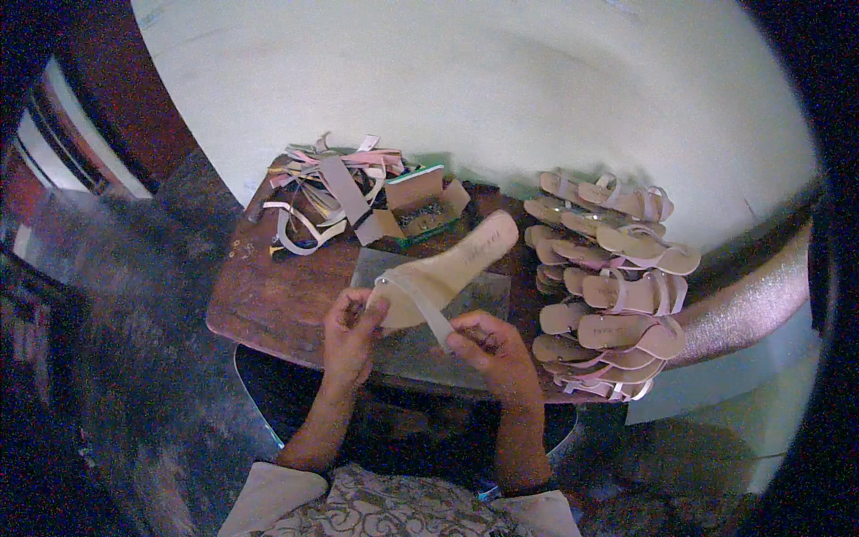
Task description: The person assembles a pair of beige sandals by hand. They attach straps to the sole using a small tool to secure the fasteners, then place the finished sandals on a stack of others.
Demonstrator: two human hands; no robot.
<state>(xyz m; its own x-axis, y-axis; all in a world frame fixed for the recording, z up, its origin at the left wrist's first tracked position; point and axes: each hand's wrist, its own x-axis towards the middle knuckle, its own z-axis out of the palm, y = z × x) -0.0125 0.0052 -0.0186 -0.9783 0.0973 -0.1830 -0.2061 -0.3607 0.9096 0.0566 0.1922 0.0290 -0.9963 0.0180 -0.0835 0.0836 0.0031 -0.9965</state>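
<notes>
A beige sandal (452, 268) is held up over the front of the table, its heel end pointing to the far right. My left hand (352, 327) is closed on the sole's toe end, thumb on top. A pale strap (420, 304) crosses the sandal from a small shiny stud near my left thumb. Its loose-looking end is pinched between the fingers of my right hand (483, 340). Below the sandal, a grey flat sheet (483, 291) lies on the tabletop.
The dark brown table (259, 295) stands against a pale wall. Several finished-looking sandals (617, 286) are stacked along its right side. At the back left lie a heap of coloured straps (331, 179) and an open cardboard box (419, 210) of small dark pieces.
</notes>
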